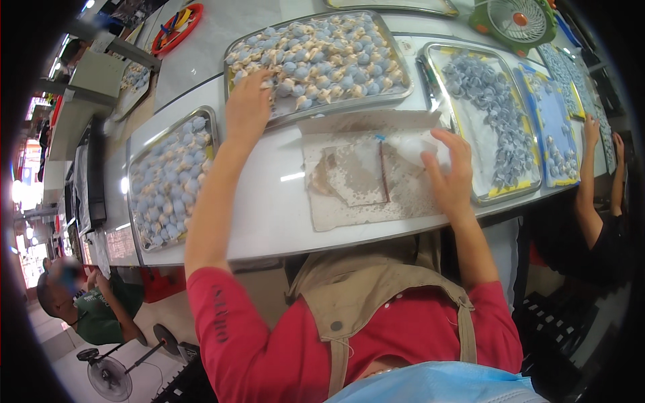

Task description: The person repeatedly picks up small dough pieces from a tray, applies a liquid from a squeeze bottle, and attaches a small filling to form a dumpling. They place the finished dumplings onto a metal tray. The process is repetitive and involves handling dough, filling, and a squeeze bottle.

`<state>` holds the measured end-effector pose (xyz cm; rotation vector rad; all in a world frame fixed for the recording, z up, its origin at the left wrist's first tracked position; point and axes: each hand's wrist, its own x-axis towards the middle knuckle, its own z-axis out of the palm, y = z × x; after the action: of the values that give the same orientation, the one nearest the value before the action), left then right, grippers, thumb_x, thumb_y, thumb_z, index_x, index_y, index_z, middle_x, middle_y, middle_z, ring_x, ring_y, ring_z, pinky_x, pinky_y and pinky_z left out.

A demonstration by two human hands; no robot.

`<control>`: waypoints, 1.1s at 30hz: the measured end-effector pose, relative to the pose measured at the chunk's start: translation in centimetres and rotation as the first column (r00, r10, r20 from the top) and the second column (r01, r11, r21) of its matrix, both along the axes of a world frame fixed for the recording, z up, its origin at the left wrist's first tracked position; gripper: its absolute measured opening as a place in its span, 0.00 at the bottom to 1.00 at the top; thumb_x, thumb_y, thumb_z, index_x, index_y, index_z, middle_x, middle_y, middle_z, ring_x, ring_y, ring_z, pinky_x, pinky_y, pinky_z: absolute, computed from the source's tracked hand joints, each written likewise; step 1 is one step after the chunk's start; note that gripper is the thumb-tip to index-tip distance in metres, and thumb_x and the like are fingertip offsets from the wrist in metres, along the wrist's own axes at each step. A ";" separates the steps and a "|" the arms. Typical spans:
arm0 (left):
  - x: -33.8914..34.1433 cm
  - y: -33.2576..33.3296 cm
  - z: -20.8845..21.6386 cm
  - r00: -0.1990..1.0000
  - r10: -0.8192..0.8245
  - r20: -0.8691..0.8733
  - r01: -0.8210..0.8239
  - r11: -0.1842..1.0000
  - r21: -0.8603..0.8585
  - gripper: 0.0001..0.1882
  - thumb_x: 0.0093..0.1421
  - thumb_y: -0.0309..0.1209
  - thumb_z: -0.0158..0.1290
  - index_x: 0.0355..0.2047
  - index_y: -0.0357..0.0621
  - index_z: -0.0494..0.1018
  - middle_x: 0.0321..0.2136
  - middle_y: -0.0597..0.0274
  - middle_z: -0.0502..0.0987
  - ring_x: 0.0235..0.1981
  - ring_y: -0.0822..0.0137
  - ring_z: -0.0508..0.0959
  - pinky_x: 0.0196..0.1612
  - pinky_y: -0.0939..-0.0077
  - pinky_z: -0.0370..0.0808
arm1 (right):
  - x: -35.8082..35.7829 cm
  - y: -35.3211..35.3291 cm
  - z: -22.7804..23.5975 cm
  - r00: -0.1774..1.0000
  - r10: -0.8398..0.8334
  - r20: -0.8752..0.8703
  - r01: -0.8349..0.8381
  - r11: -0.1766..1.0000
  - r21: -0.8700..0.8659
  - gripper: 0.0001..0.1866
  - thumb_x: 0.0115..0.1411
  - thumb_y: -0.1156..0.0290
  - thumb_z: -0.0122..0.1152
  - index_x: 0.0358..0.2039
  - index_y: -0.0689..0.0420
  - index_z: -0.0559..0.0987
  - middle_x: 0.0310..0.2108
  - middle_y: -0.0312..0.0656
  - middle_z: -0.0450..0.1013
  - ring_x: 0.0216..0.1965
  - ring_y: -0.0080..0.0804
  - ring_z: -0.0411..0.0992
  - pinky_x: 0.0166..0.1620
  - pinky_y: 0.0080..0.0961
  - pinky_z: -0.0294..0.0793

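Left hand [248, 104] at full tray [399, 62] of blue-cream pieces [322, 60], grip unclear. Right hand [453, 173] spread over cardboard [336, 213]. Right tray [510, 193] only part-filled.

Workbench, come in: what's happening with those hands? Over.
Left hand at blue-and-cream pieces in big tray, grip unclear. Right hand at right side of cardboard, loosely curled. Nothing visibly blocking either.

Dark lettering [220, 314] on a red sleeve [247, 321]
It is one short line of capital letters, which runs lengthwise on the left sleeve of the person.
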<state>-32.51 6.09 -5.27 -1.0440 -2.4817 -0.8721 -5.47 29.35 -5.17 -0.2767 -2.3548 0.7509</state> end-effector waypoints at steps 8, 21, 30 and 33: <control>12.9 -2.0 1.2 0.346 -0.476 0.809 -0.391 0.710 0.585 0.14 0.57 0.23 0.51 0.45 0.33 0.69 0.37 0.58 0.75 0.36 0.70 0.76 0.41 0.80 0.72 | 0.4 -0.3 -0.9 0.980 0.042 0.196 -0.031 0.998 -0.056 0.21 0.47 0.69 0.65 0.42 0.60 0.73 0.34 0.45 0.71 0.38 0.43 0.67 0.39 0.33 0.66; 23.6 0.7 -0.7 0.077 -0.623 0.779 -0.396 0.698 0.597 0.20 0.53 0.17 0.52 0.48 0.32 0.65 0.40 0.58 0.73 0.40 0.69 0.75 0.43 0.81 0.72 | 5.6 -3.6 1.7 0.987 0.158 -0.017 -0.133 0.762 -0.634 0.14 0.50 0.74 0.65 0.35 0.62 0.72 0.28 0.38 0.71 0.30 0.18 0.68 0.31 0.16 0.68; 25.0 0.3 -1.4 0.229 -0.551 0.803 -0.287 0.749 0.596 0.19 0.51 0.14 0.54 0.43 0.37 0.66 0.41 0.62 0.68 0.39 0.73 0.72 0.42 0.81 0.72 | 6.7 -4.1 3.4 0.961 0.265 -0.077 -0.276 0.931 -0.240 0.18 0.44 0.69 0.72 0.31 0.61 0.73 0.24 0.40 0.72 0.21 0.23 0.71 0.24 0.16 0.68; 25.1 0.2 -1.9 0.249 -0.559 0.790 -0.269 0.744 0.611 0.19 0.50 0.14 0.54 0.43 0.37 0.66 0.41 0.62 0.67 0.40 0.72 0.72 0.43 0.80 0.72 | 6.6 -4.4 3.6 0.962 0.265 -0.060 -0.272 0.936 -0.223 0.19 0.43 0.67 0.73 0.31 0.61 0.74 0.22 0.40 0.71 0.20 0.24 0.71 0.23 0.17 0.68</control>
<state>-7.42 6.26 -7.17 -0.4437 -2.2765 -2.9987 1.17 24.95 -1.60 -0.0385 -2.3042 1.1545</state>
